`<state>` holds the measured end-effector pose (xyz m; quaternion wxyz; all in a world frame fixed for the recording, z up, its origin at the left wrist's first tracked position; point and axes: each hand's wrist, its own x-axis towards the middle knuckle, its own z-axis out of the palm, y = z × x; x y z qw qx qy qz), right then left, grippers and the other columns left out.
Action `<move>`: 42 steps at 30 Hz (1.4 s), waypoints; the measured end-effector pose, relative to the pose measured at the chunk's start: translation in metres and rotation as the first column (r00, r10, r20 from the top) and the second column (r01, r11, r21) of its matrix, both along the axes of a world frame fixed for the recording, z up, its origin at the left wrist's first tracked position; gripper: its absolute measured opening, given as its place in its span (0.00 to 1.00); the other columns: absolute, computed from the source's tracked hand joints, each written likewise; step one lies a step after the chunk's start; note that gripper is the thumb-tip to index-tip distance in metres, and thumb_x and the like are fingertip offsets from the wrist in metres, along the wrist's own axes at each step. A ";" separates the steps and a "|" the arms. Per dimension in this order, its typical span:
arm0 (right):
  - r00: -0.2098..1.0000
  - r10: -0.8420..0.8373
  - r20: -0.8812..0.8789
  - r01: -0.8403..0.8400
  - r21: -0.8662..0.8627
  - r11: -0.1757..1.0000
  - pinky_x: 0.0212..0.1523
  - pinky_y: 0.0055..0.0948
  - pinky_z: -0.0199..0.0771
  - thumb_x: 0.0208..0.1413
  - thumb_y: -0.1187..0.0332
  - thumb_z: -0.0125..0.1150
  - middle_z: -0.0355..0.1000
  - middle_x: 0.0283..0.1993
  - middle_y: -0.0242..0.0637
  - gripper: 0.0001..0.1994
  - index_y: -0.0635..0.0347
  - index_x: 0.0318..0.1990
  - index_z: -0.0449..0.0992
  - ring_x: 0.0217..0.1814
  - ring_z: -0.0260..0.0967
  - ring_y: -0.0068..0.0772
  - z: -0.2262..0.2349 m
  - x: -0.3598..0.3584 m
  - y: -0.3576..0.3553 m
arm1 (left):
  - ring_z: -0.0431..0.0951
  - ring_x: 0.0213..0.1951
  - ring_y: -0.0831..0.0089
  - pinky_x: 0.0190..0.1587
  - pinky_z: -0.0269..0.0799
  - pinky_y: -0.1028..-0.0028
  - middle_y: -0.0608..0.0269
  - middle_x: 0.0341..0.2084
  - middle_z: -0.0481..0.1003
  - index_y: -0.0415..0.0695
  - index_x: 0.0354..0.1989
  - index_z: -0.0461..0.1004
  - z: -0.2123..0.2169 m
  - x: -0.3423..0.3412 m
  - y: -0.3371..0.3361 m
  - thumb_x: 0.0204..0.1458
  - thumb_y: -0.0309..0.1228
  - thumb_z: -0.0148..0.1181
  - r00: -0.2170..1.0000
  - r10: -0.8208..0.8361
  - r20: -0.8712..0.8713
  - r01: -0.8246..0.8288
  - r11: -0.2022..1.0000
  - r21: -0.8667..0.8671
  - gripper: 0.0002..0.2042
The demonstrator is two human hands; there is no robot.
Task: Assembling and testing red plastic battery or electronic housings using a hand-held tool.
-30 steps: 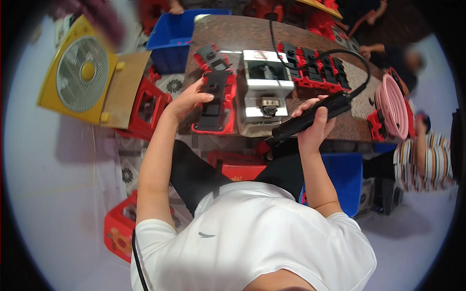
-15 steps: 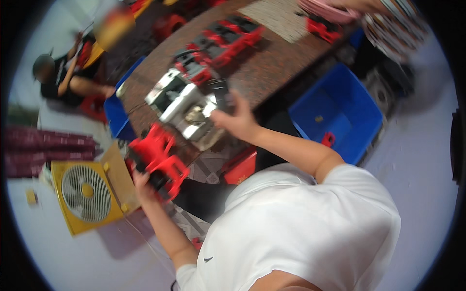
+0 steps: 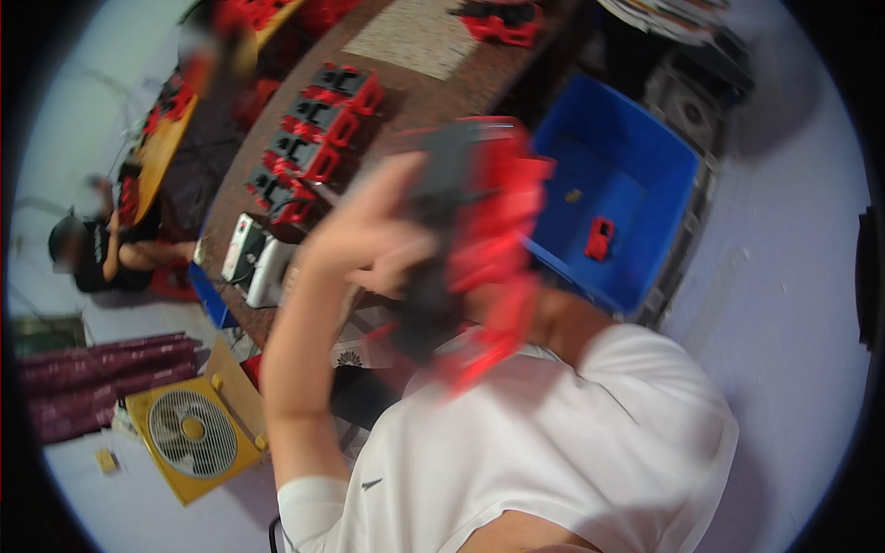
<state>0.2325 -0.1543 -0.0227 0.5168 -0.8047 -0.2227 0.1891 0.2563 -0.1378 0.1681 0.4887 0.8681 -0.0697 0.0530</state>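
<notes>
A large red and black plastic assembly (image 3: 498, 240) is held up close in front of my chest, smeared by motion. My left hand (image 3: 383, 230) comes from the left and is closed on its black side, with fingers bent against the black part. Behind the red side my right forearm (image 3: 573, 324) reaches in, but the assembly hides the right hand and its fingers. At the table's near left end stand a white box (image 3: 269, 273) and a flat white and dark device (image 3: 241, 247), partly covered by my left arm.
Several red and black assemblies (image 3: 313, 138) stand in a row on the brown speckled table (image 3: 406, 88). A blue bin (image 3: 636, 175) on the right holds a small red part (image 3: 600, 239). A yellow fan (image 3: 192, 429) stands lower left. Co-workers sit beyond the table.
My left hand has swung the assembly up and right from beside the table to before my chest. My right hand has left the white box and is now behind the assembly.
</notes>
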 end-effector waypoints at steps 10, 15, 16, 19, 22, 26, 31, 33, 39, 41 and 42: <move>0.853 0.368 -0.371 -0.161 0.484 0.860 0.58 0.38 0.63 0.46 0.53 0.70 0.68 0.55 0.45 0.37 0.63 0.60 0.62 0.56 0.66 0.38 0.045 0.007 -0.054 | 0.65 0.59 0.51 0.61 0.62 0.63 0.41 0.57 0.62 0.36 0.58 0.61 -0.189 0.129 -0.194 0.40 0.41 0.70 0.847 -0.427 -0.317 0.453 0.892 0.008 0.38; 0.688 0.513 -0.514 -0.226 0.519 0.824 0.59 0.29 0.59 0.62 0.60 0.53 0.67 0.56 0.36 0.21 0.56 0.60 0.63 0.58 0.61 0.26 0.007 0.021 -0.033 | 0.69 0.53 0.51 0.56 0.65 0.58 0.49 0.49 0.70 0.40 0.49 0.70 -0.129 0.169 -0.119 0.38 0.35 0.68 0.966 -0.234 0.111 0.168 0.892 0.420 0.27; 0.798 0.602 -0.009 -0.586 0.218 0.780 0.60 0.24 0.57 0.64 0.61 0.48 0.67 0.56 0.36 0.18 0.55 0.59 0.64 0.60 0.59 0.20 -0.013 0.024 -0.025 | 0.72 0.45 0.53 0.47 0.70 0.57 0.52 0.40 0.72 0.44 0.43 0.72 -0.129 0.187 -0.092 0.35 0.35 0.67 0.936 -0.081 0.342 -0.094 0.881 0.465 0.23; 0.920 0.364 -0.147 -0.227 0.558 0.798 0.38 0.33 0.71 0.46 0.59 0.68 0.73 0.33 0.47 0.24 0.67 0.45 0.69 0.34 0.72 0.34 0.029 0.032 -0.036 | 0.66 0.52 0.56 0.53 0.60 0.56 0.52 0.47 0.68 0.43 0.47 0.68 -0.104 0.220 -0.004 0.42 0.42 0.67 0.853 0.318 0.415 -0.521 0.581 0.625 0.25; 0.925 0.329 -0.189 -0.166 0.578 0.799 0.38 0.34 0.71 0.46 0.57 0.68 0.72 0.31 0.46 0.24 0.65 0.43 0.68 0.33 0.71 0.36 0.045 0.037 -0.044 | 0.62 0.55 0.58 0.53 0.59 0.54 0.54 0.50 0.64 0.45 0.51 0.66 -0.100 0.231 0.062 0.44 0.53 0.65 0.754 0.539 0.376 -0.584 0.286 0.760 0.31; 0.912 0.360 -0.194 -0.195 0.568 0.800 0.36 0.34 0.70 0.47 0.57 0.68 0.70 0.29 0.44 0.24 0.64 0.43 0.67 0.30 0.68 0.36 0.038 0.036 -0.041 | 0.71 0.43 0.57 0.43 0.63 0.58 0.55 0.38 0.73 0.47 0.49 0.68 -0.141 0.218 0.127 0.47 0.54 0.60 0.837 0.331 0.436 -0.518 0.220 0.826 0.27; 0.898 0.398 -0.186 -0.223 0.587 0.778 0.36 0.33 0.70 0.47 0.57 0.69 0.69 0.30 0.43 0.24 0.65 0.43 0.67 0.34 0.71 0.33 0.034 0.031 -0.032 | 0.72 0.44 0.56 0.43 0.64 0.59 0.53 0.37 0.73 0.46 0.46 0.66 -0.125 0.215 0.128 0.50 0.49 0.60 0.884 0.252 0.393 -0.454 0.263 0.852 0.23; 0.912 0.377 -0.162 -0.219 0.584 0.782 0.36 0.33 0.70 0.47 0.56 0.69 0.69 0.30 0.42 0.25 0.65 0.43 0.67 0.34 0.70 0.31 0.039 0.030 -0.025 | 0.72 0.42 0.54 0.44 0.64 0.58 0.52 0.37 0.72 0.45 0.46 0.68 -0.086 0.213 0.120 0.46 0.45 0.63 0.801 0.076 0.594 -0.583 0.326 0.744 0.23; 0.783 0.437 -0.443 -0.132 0.567 0.813 0.22 0.25 0.68 0.48 0.61 0.71 0.67 0.27 0.31 0.22 0.61 0.44 0.67 0.22 0.65 0.21 0.070 0.041 -0.025 | 0.71 0.42 0.56 0.46 0.64 0.60 0.55 0.39 0.72 0.43 0.49 0.69 0.094 0.104 0.120 0.45 0.45 0.67 0.578 -0.045 0.815 -0.777 0.276 0.566 0.26; 0.773 0.505 -0.385 -0.163 0.648 0.744 0.19 0.21 0.66 0.51 0.67 0.67 0.68 0.27 0.31 0.19 0.62 0.46 0.65 0.19 0.65 0.17 0.075 0.036 -0.023 | 0.72 0.43 0.53 0.45 0.64 0.57 0.53 0.39 0.74 0.42 0.45 0.72 0.118 0.019 0.155 0.44 0.47 0.67 0.472 0.030 0.881 -0.867 0.197 0.458 0.25; 0.760 0.529 -0.377 -0.187 0.653 0.734 0.21 0.21 0.70 0.53 0.71 0.65 0.70 0.28 0.32 0.19 0.64 0.48 0.65 0.21 0.67 0.18 0.085 0.036 -0.024 | 0.72 0.44 0.52 0.46 0.64 0.58 0.53 0.41 0.74 0.41 0.49 0.70 0.119 -0.028 0.177 0.45 0.44 0.67 0.419 0.060 0.906 -0.904 0.124 0.409 0.26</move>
